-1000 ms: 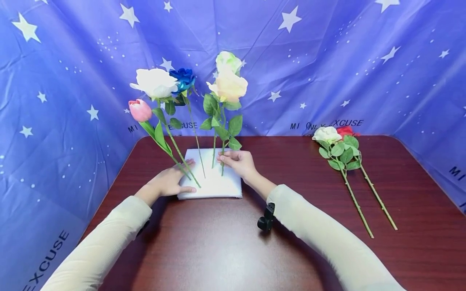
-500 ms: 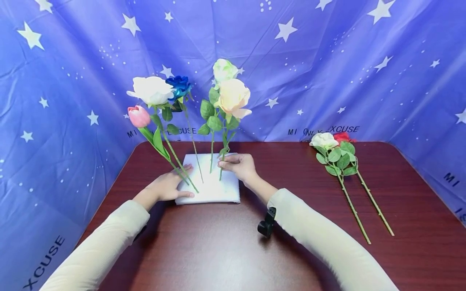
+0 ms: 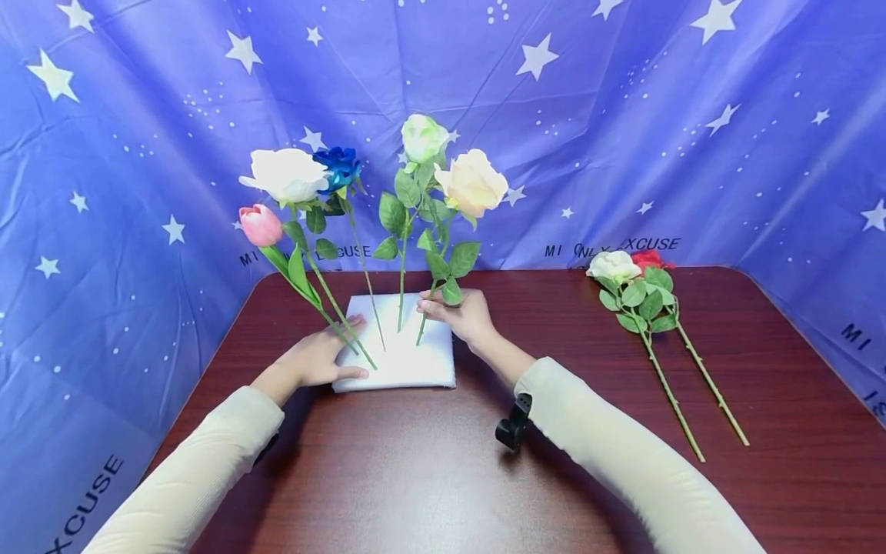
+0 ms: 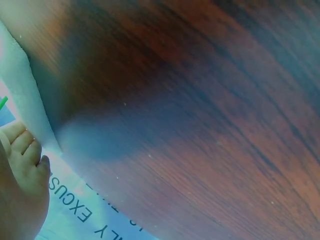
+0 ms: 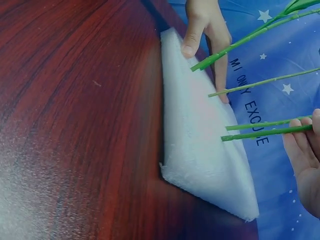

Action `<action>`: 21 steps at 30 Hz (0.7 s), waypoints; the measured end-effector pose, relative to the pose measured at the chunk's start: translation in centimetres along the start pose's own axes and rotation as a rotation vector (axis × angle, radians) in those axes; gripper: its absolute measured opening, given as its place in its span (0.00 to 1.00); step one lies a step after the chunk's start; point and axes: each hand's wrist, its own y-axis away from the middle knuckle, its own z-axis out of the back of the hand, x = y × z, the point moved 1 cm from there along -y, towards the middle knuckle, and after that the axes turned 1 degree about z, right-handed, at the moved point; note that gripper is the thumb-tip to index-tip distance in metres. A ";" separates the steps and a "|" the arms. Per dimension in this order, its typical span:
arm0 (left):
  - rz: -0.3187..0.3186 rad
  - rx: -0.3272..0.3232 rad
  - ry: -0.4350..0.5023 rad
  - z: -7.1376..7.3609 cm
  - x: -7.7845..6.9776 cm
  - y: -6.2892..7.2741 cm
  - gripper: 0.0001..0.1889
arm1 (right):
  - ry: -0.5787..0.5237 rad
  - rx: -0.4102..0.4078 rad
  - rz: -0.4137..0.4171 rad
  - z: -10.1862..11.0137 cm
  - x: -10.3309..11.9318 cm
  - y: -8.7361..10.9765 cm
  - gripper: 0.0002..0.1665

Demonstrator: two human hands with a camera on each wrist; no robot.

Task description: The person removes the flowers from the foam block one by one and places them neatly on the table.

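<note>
A white foam block (image 3: 431,371) lies on the table with several artificial flowers standing in it. My right hand (image 3: 467,317) pinches the lower stem of a peach rose (image 3: 474,185), whose bloom leans to the right. In the right wrist view that stem's end (image 5: 231,137) meets the foam. My left hand (image 3: 318,357) rests on the block's left side, thumb and fingers spread. Near it a pink tulip (image 3: 261,225), a white flower (image 3: 285,175) and a blue rose (image 3: 338,169) stand tilted left. A pale green rose (image 3: 424,137) rises upright behind the peach one.
On the right of the dark red wooden table (image 3: 415,477) lie a white rose (image 3: 614,266) and a red rose (image 3: 651,260), stems toward me. A blue star-printed cloth (image 3: 484,77) hangs around the back and sides.
The peach rose's bloom has swung right, away from the pale green rose. My right hand keeps hold of its stem, and my left hand stays on the block. The head view has shifted slightly.
</note>
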 end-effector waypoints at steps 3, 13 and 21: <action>-0.002 0.000 -0.003 0.0 0.0 0.0 0.49 | -0.016 -0.007 0.008 0.1 0.4 0.0 0.17; 0.011 0.015 0.014 -0.1 0.0 -0.1 0.49 | -0.073 -0.111 -0.034 0.3 1.0 0.0 0.20; 0.010 0.000 -0.002 -0.2 0.1 -0.1 0.50 | -0.358 -0.114 -0.017 0.3 2.1 -0.2 0.18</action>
